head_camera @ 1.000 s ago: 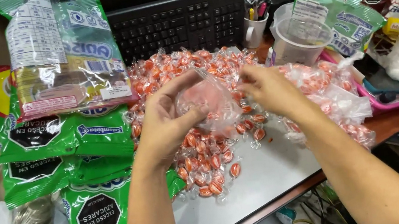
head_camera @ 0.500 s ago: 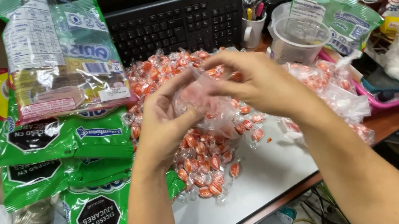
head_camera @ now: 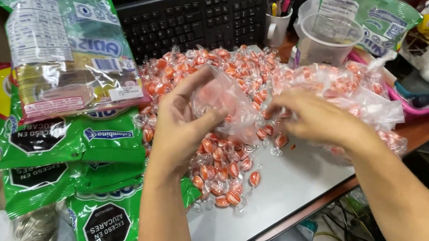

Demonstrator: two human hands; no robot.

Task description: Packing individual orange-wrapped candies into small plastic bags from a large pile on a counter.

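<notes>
Left hand (head_camera: 184, 128): fingers curled shut around a small clear bag (head_camera: 222, 104), thumb pinching its lower edge, holding it up off the table (head_camera: 283, 184).
Right hand (head_camera: 316, 118): fingers bent, tips down among the wrapped orange candies (head_camera: 222, 165) just right of the bag; whether they grip one I cannot tell.
Change: half a second ago the right hand was up at the bag; it has dropped away to the pile.
Left of the fingers: green packets (head_camera: 79, 178).
Beyond the fingers: plastic cup (head_camera: 328, 37), black keyboard (head_camera: 197, 18).
</notes>
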